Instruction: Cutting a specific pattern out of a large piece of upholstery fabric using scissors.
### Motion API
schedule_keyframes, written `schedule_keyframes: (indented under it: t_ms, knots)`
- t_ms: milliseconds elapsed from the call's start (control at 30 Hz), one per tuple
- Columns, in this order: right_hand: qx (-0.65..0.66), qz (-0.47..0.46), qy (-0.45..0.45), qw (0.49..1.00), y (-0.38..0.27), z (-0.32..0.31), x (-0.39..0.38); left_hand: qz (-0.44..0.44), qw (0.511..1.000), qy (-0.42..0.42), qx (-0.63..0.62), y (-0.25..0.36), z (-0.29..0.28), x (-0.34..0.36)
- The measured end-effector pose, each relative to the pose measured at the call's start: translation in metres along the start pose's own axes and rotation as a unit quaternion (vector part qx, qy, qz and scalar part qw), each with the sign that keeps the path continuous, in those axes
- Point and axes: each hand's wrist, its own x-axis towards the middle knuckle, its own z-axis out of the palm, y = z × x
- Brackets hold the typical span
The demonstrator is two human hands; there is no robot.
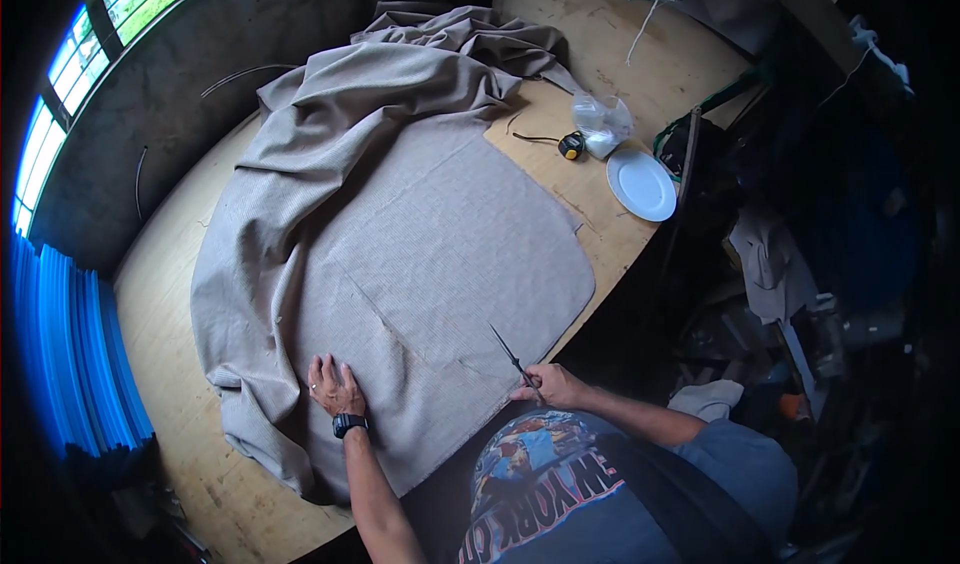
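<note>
A large sheet of beige-grey woven fabric [470, 234] lies over the table, flat in the middle and bunched into thick folds along its left and far sides. My left hand [337, 388] rests on it near the front, fingers spread, with a ring and a dark watch showing. At the fabric's near right edge my right hand [556, 385] grips a pair of scissors [514, 360]. Their dark blades point away and to the left, over the cloth; how far the blades are parted is too small to tell. A thin line or slit [380, 314] runs across the fabric between the hands.
On the wooden table [250, 504], at the far right, are a white plate [641, 185], a tape measure [571, 145] and a clear plastic bag [602, 124]. Blue stacked sheets [75, 354] stand left. Scraps and clutter [790, 354] fill the dark right side.
</note>
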Motion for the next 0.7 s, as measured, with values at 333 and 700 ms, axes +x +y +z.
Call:
schedule_keyframes:
  t_ms: [333,700]
  knots:
    - [0.027,-0.042,-0.029,0.998,0.042,-0.131,0.063,0.044,0.999,-0.015,0.02,0.16,0.063,0.024]
    - [-0.093,-0.002,-0.024,0.995,0.115,-0.331,0.075,0.238,0.959,-0.144,-0.056,0.454,0.238,0.03]
